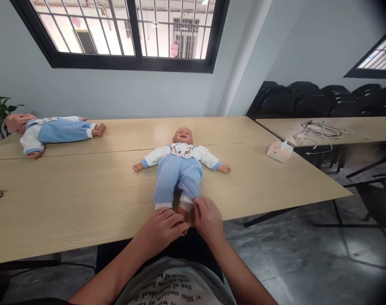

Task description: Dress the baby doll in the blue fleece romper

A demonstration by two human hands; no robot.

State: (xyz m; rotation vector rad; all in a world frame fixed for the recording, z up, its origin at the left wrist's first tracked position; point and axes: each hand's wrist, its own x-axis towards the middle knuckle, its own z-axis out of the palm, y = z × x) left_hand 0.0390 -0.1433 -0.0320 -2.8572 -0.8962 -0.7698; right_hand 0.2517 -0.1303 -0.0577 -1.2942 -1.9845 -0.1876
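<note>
A baby doll (182,165) in blue trousers and a white top with an elephant bib lies on its back on the table, its feet towards me. My left hand (163,226) is closed over the doll's feet at the table's near edge, hiding most of them. My right hand (208,217) has its fingers closed at the white trouser cuff (186,204) of the leg on the right. Both arms of the doll are spread out to the sides.
A second doll (64,129) in like clothes lies at the table's (84,199) far left. A tissue pack (279,151) sits near its right edge. White and black cables (321,129) lie on another table beyond a gap. Stacked black chairs (310,101) stand behind.
</note>
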